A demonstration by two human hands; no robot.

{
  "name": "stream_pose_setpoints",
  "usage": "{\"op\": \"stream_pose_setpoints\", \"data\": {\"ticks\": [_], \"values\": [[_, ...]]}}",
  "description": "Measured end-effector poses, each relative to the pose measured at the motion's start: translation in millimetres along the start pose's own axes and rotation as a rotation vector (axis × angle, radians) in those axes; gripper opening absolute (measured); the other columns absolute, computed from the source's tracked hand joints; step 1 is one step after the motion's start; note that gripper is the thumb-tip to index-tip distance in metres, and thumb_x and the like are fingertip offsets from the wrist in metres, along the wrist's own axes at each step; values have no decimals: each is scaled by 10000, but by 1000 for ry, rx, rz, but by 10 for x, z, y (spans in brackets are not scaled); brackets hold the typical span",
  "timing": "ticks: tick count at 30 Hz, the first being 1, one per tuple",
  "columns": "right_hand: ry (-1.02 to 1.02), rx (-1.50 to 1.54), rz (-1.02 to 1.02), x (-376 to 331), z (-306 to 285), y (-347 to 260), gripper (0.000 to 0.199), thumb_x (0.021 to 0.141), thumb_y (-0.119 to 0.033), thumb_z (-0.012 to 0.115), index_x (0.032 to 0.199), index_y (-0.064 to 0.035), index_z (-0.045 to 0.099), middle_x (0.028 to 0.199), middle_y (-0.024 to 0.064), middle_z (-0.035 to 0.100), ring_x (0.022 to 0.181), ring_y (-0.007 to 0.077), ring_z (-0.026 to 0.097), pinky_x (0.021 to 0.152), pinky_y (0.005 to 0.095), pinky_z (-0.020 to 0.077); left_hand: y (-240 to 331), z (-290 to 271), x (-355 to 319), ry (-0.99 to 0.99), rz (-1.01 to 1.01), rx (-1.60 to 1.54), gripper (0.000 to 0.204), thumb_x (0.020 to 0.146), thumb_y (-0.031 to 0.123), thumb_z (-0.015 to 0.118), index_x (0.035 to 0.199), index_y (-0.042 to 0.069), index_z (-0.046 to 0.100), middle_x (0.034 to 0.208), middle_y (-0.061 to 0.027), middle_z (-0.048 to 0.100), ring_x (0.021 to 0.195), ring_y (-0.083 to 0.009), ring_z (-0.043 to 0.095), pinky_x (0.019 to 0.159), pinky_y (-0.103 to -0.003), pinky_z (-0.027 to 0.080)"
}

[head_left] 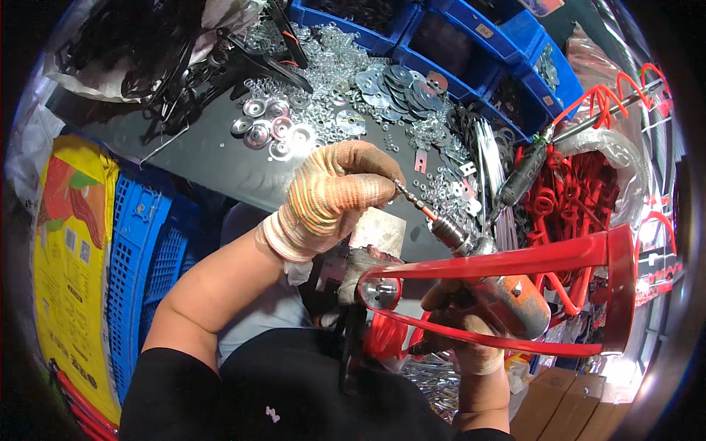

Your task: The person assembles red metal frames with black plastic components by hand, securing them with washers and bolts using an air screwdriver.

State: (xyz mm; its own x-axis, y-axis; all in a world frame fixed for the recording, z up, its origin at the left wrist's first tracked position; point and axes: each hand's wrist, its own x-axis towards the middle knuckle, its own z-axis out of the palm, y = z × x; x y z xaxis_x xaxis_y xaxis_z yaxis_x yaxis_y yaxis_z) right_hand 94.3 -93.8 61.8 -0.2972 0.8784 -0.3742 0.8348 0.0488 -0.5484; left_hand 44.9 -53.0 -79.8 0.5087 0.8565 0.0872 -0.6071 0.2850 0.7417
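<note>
Dark workbench (206,158) strewn with metal washers (323,110).

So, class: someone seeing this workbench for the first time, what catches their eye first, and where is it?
The bright red plastic frame at centre right, in front of an orange power screwdriver gripped by the right hand. Above it, the gloved left hand pinches a strip of screws. Behind lie shiny metal washers and discs on the dark table.

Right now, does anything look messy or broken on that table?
Yes. Small shiny washers lie spilled loose across the dark table instead of in the blue bins. The power driver in the right hand looks rusty and worn.
</note>
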Motion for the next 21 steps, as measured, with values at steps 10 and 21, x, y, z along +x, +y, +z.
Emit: {"op": "stream_pose_setpoints", "data": {"ticks": [10, 21], "values": [[-33, 18, -15, 6, 32, 34, 390, 771, -108, 734, 1133, -38, 607, 1059, 83, 668, 961, 189, 636, 842, 337, 503, 68, 76, -31, -58, 191, 381, 114, 692, -61, 647, 800, -24, 641, 805, -47, 642, 746, -115, 598, 697, -253, 482], [-164, 21, 100, -47, 69, 370, 414, 768, -108, 738, 1151, -38, 601, 1072, 87, 666, 971, 189, 634, 849, 338, 503, -546, 59, -677, -149, 513, 1115, 754, 553, 346, 815, 1165, 27, 510, 1089, -121, 587, 1037, -319, 558, 984, -517, 347]]}}
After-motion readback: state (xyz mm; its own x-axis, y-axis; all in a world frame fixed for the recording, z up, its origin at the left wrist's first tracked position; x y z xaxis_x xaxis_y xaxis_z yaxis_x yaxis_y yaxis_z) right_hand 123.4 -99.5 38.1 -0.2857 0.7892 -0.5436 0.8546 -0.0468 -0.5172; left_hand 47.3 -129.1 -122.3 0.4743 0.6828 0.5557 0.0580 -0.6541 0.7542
